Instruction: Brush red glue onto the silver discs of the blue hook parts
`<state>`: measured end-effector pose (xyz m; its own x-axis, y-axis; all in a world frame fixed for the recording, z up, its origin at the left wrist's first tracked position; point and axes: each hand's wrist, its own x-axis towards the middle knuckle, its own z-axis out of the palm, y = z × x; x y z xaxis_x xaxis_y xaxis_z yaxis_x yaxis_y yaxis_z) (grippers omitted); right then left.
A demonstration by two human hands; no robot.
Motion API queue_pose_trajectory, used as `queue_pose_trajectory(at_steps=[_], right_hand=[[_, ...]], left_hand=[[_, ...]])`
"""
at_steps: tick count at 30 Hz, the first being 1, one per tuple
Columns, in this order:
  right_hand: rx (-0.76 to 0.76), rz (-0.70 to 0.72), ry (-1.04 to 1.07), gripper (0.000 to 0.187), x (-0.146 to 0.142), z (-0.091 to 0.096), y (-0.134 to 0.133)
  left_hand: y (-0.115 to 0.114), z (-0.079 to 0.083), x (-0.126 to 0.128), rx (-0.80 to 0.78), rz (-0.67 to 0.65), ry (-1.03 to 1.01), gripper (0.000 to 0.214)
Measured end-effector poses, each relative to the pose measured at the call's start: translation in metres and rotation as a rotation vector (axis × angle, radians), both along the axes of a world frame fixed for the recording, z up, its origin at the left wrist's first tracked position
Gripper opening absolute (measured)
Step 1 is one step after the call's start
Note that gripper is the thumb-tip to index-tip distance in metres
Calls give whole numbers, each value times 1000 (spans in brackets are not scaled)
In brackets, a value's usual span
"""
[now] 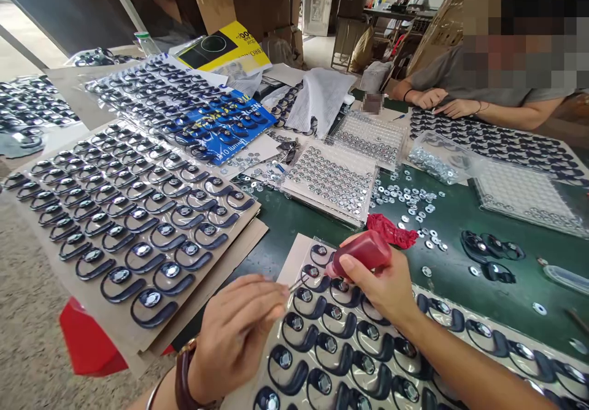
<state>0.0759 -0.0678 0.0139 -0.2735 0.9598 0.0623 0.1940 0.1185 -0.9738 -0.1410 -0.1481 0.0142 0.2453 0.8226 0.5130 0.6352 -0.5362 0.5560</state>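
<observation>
My right hand [391,290] is wrapped round a small dark red squeeze bottle [365,251], tilted with its pinkish nozzle down to the left. The nozzle is over a black hook-shaped piece [317,282] with a round silvery centre. My left hand [242,324] pinches thin metal tweezers [298,285], whose tips reach the same piece, close to the nozzle. Rows of such black pieces lie on a card sheet [297,247] under both hands. Whether the tweezers hold anything is too small to tell.
More black pieces fill a stacked card [237,247] at the left. Beyond my hands are a bagged tray of round parts [331,177], loose washers [405,195], a red cloth [391,232] and a clear plastic box [442,158]. Another person [497,85] works across the green table [497,213].
</observation>
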Motion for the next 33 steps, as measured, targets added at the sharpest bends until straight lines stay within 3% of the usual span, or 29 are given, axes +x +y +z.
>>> queue_pose_trajectory(at_steps=[3,6,19,33], right_hand=[[-45,15,45,15,-3,-9,-7],[-38,11,56,17,-7,-19,-12],[-37,125,-9,18,-10,-30,-16],[60,39,-147,16,-5,-31,-16]], left_hand=[[-14,0,-3,130,-154,190,22],[-23,-3,-5,153,-223,287,27],[-29,-3,8,228,-219,394,30],[-28,-1,7,201,-201,367,23]])
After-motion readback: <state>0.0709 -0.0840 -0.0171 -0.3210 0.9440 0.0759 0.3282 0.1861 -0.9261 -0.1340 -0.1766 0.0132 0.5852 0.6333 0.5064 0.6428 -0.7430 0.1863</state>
